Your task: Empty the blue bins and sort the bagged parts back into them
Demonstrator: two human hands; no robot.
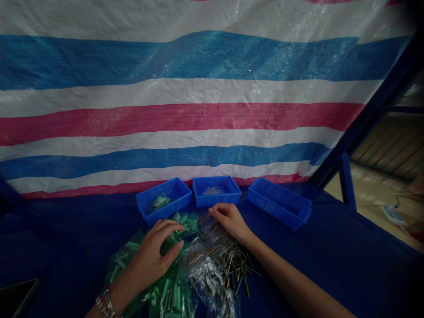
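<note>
We look down at a table point(331, 247) covered in dark blue cloth, with a striped tarpaulin point(185, 110) of blue, white and pink hanging behind it. Our landmark is the middle blue bin point(217, 191), one of three in a row against the tarpaulin. The left blue bin point(164, 201) sits just beside it and holds a small green packet; the right blue bin point(280, 202) stands a little apart, turned at an angle. Beyond the right bin the table edge drops away beside a dark blue frame post point(346, 179), and bare cloth stretches open on both sides of the bins.

In front of the middle bin lies a heap of thin brass-coloured pins point(228, 260), mixed with crumpled clear plastic bags point(207, 274). To the left of that heap lie green plastic packets point(165, 291), glossy and overlapping.

Our left hand point(154, 254) rests on the green packets, fingers spread and curved over them. Our right hand point(230, 219) sits just in front of the middle bin, fingers curled together at the far edge of the pins; we cannot tell whether they pinch anything.

A bracelet point(104, 304) circles the left wrist. A dark flat object point(16, 296) is cut off at the lower left corner. The light is dim, so single pins blur.
</note>
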